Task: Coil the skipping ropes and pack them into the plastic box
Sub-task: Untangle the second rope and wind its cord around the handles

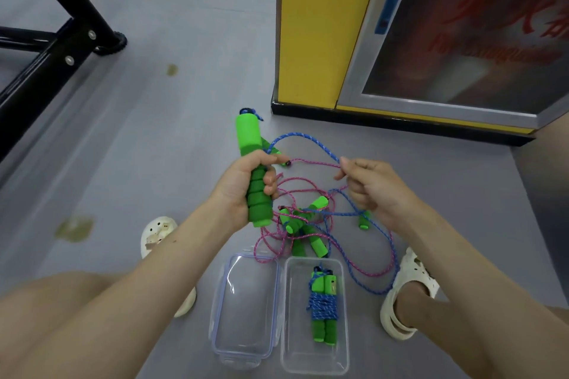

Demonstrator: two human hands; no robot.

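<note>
Left fingers: the fingers (pixel 271 183) of the left hand (pixel 240 184) are curled tight round the lower half of a ridged green foam skipping-rope handle (pixel 251 144), held upright above the floor.
Right fingers: thumb and forefinger (pixel 345 163) of the right hand (pixel 369 188) pinch a pink braided cord (pixel 311 162) that stretches across to the left hand. The other fingers are curled in.
Blue braided cord (pixel 295 134): arcs between the two hands, then drops to the floor.
Loose tangle (pixel 308 224): pink and blue cords knotted with several more green handles on the grey floor (pixel 184 101), beyond the box and below the hands.
Clear plastic box (pixel 289 348): open on the floor between the person's feet. Inside it lies one coiled bundle (pixel 323 306), blue cord wound round a pair of green handles.
Clear lid (pixel 246 301): on the floor just beside the box, on its left.
Surroundings: white clogs (pixel 406 292) on the feet, a yellow cabinet (pixel 311 24) beyond, a black metal frame (pixel 46 64) at upper left.
</note>
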